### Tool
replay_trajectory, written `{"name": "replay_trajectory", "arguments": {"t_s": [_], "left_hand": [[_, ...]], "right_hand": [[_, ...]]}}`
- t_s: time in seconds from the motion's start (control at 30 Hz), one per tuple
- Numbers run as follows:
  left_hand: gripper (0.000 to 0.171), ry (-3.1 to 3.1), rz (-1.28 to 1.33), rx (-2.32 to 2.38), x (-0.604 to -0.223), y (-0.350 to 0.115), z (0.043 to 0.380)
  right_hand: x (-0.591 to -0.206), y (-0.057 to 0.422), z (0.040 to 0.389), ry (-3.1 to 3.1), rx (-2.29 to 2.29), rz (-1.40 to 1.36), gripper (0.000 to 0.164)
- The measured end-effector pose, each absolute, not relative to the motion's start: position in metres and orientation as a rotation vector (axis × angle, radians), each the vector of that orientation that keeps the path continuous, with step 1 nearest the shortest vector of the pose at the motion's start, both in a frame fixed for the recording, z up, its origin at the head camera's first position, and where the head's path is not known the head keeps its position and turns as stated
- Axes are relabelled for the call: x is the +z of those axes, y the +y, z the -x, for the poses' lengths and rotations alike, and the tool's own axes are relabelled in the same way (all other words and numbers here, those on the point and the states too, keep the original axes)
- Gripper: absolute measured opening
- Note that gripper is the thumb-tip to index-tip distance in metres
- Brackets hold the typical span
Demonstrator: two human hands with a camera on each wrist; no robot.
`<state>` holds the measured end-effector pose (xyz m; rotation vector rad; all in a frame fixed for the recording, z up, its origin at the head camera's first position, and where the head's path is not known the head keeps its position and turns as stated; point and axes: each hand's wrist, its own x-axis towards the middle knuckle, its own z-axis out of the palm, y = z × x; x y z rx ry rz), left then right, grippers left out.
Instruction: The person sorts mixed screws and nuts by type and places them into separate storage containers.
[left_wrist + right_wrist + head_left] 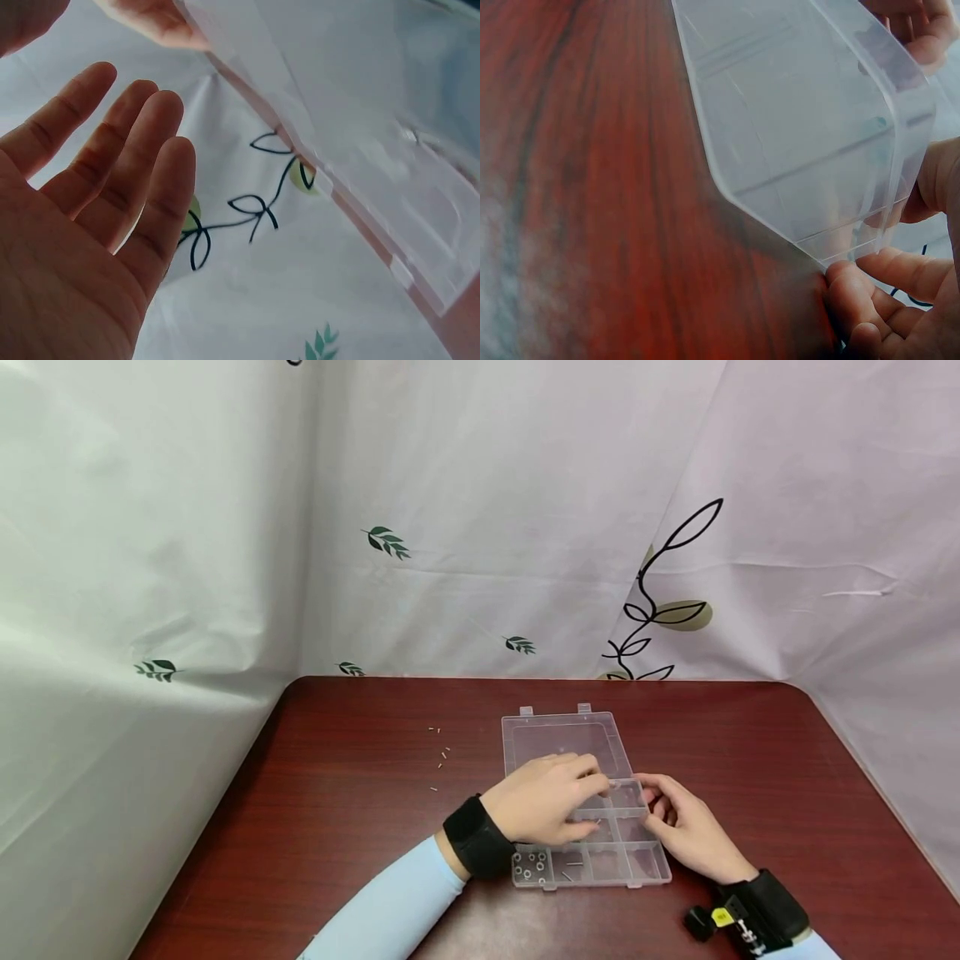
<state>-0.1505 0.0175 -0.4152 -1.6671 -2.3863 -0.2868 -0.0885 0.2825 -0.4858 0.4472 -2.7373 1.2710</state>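
A clear plastic compartment box (pixel 643 862) lies open on the dark red table (pixel 360 827), its lid (pixel 566 739) flat behind it. My left hand (pixel 585 797) hovers over the middle compartments with relaxed, straight fingers (pixel 142 172) and holds nothing. My right hand (pixel 660 802) is at the box's right side; its fingers (pixel 870 300) and thumb pinch the box wall (pixel 795 127) near a corner. Several small nuts (pixel 530 864) sit in the front left compartment, and a thin pin (pixel 573 863) lies in the one beside it.
Several tiny pins (pixel 441 752) are scattered on the table left of the lid. White cloth printed with leaves (pixel 386 542) hangs behind and to both sides. Both wrists wear black bands (pixel 476 839).
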Motion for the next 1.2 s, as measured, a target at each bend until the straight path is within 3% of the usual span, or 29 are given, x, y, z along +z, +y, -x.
{"name": "replay_trajectory", "arguments": {"t_s": [0.87, 1.2], "left_hand": [[0.028, -2.639, 1.351, -0.231, -0.439, -0.126, 0.183], [0.017, -2.734, 1.292, -0.188, -0.454, -0.157, 0.181]], "right_hand": [[-0.484, 0.282, 0.089, -2.724, 1.261, -0.444, 0.049], [-0.485, 0.283, 0.090, -2.720, 1.267, -0.451, 0.049]]}}
